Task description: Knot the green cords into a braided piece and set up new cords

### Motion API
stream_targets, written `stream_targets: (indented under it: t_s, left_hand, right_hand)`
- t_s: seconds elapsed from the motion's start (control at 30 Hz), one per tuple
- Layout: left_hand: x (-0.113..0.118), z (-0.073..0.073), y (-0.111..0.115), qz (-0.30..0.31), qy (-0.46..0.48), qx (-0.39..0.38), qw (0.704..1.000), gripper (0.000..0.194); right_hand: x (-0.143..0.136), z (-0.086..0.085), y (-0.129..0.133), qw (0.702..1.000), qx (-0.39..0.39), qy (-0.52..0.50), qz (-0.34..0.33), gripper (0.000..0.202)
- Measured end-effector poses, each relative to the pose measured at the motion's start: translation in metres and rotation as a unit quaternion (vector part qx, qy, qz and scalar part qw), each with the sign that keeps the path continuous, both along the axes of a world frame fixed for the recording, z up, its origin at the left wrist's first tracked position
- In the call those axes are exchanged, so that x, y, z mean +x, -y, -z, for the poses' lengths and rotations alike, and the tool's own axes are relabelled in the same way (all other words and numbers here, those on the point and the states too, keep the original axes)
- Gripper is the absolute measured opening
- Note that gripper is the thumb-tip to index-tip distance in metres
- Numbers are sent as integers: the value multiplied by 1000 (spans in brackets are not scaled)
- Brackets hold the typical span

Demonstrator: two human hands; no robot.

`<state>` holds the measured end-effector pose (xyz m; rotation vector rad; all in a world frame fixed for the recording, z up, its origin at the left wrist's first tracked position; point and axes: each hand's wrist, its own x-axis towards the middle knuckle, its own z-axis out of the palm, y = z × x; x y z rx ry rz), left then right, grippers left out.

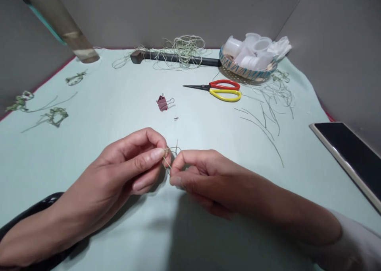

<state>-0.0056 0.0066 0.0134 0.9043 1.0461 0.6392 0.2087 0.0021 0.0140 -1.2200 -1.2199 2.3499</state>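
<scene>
Thin pale green cord (pixel 167 162) runs between my two hands above the pale tabletop. My left hand (pixel 131 165) is closed, pinching the cord between thumb and fingertips. A small loop and a loose end stick out past those fingertips. My right hand (pixel 205 175) is also closed, its thumb and forefinger pinched on the cord just to the right of and below the left fingertips. The part inside each pinch is hidden. A dark red binder clip (pixel 162 103) lies beyond my hands, and a tiny dark piece (pixel 176 118) sits nearer to them.
Scissors (pixel 212 90) with red and yellow handles lie beyond. A dark bar (pixel 178 59), tangled cord (pixel 187 48) and a basket (pixel 250 73) of white spools stand behind. Knotted cord pieces (pixel 56 116) and a bottle (pixel 68 28) are left; cut strands (pixel 264 120) and a phone (pixel 351 151) are right.
</scene>
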Motion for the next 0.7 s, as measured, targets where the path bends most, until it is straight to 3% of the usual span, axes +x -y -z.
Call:
stream_targets:
  t_s: [0.3, 0.53, 0.7]
  left_hand:
    - [5, -1, 0, -20, 41, -9, 999, 30]
    - [4, -3, 0, -27, -10, -14, 999, 31]
    - [5, -6, -4, -43, -38, -17, 998, 29]
  right_hand:
    - [1, 6, -1, 997, 28, -10, 75, 22]
    - [5, 9, -1, 956, 152, -97, 230, 15]
    - [8, 13, -8, 953, 221, -27, 207, 15]
